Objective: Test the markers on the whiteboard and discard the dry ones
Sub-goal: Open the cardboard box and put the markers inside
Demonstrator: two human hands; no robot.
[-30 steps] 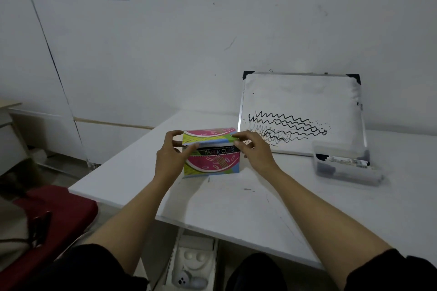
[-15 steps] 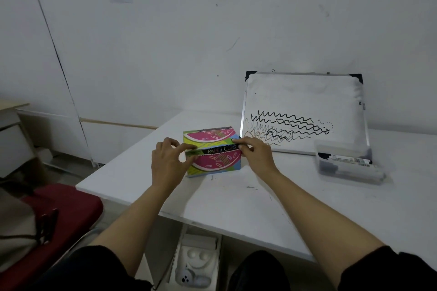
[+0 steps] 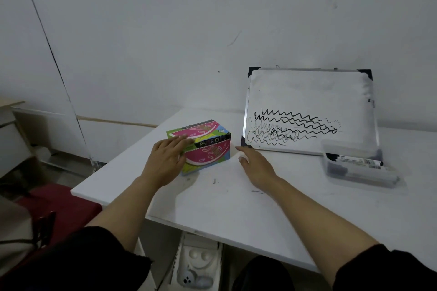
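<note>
A white table [image 3: 236, 198] carries a whiteboard [image 3: 307, 101] leaning on the wall, scrawled with black wavy lines. Right of it, a clear container [image 3: 354, 172] holds the markers [image 3: 359, 162]. A colourful box [image 3: 208, 149] reads "PAPER CLIPS". The left hand [image 3: 165, 160] rests on it with straight fingers; the right hand [image 3: 255, 163] hovers spread beside it, holding nothing.

a plain office or study room: a white laminate desk [image 3: 236, 196] against a scuffed white wall [image 3: 189, 30], a small metal-framed whiteboard [image 3: 307, 92] leaning on it, a bright cardboard paper-clip box [image 3: 208, 149], and a clear plastic tub of markers [image 3: 354, 168] at the right.
</note>
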